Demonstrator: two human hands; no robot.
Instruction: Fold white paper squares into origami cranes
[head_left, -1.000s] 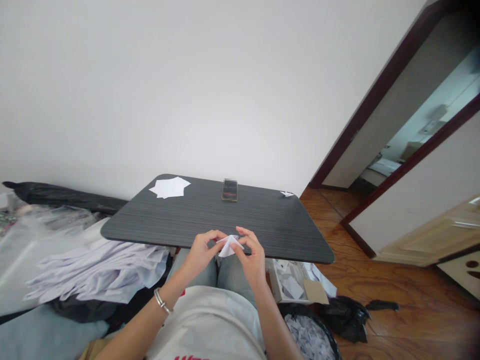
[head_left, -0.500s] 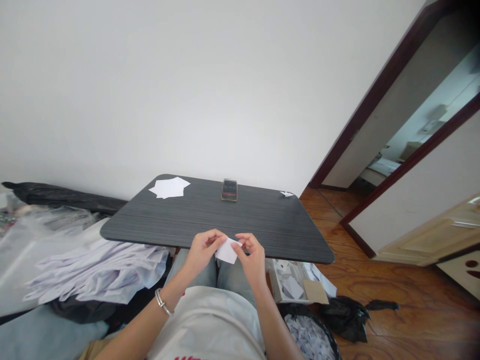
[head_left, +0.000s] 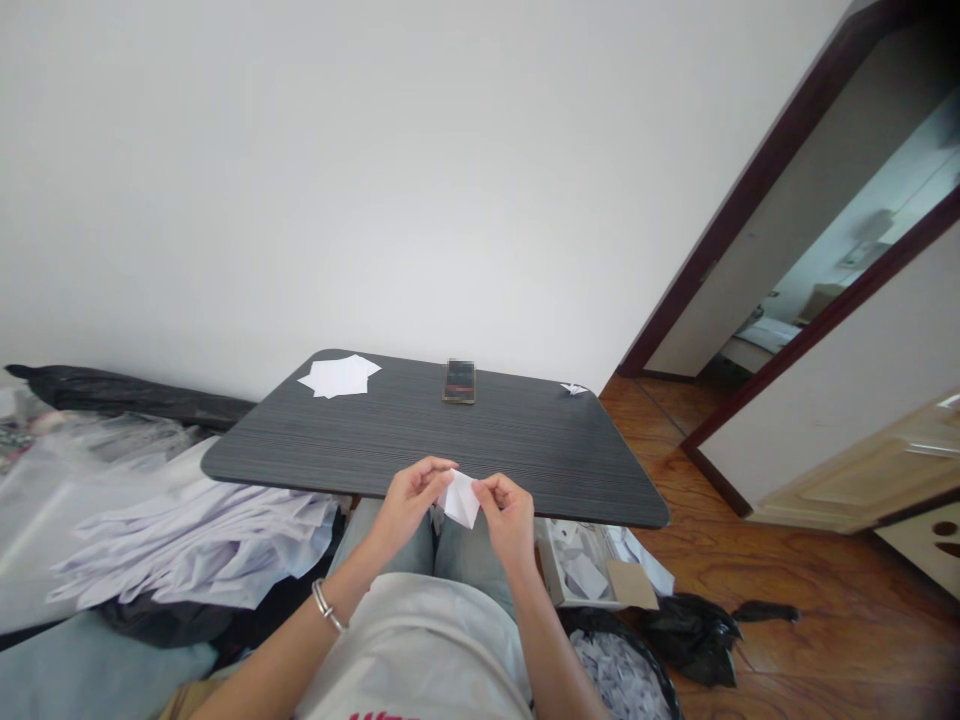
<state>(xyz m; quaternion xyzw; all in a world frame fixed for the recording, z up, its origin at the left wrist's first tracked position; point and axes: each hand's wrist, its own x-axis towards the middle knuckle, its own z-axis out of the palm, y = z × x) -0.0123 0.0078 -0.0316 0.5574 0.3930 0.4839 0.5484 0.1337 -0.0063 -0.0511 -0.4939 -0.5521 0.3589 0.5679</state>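
Note:
A small folded white paper piece [head_left: 460, 498] is held over my lap, just in front of the near edge of the dark table [head_left: 390, 440]. My left hand [head_left: 409, 500] pinches its left side with closed fingers. My right hand [head_left: 510, 515] pinches its right side, fingers curled. A metal bracelet [head_left: 325, 605] sits on my left wrist.
On the table lie a stack of white paper sheets [head_left: 339, 375] at the far left, a phone [head_left: 460, 381] at the far middle, and a small folded paper figure [head_left: 574, 388] at the far right. Piled sheets [head_left: 195, 540] lie left; a box [head_left: 592, 575] and bin [head_left: 626, 675] right.
The paper piece has been turned and refolded between my fingers, from a spread shape to a more compact one. Both hands stayed over my lap, drawing slightly closer together.

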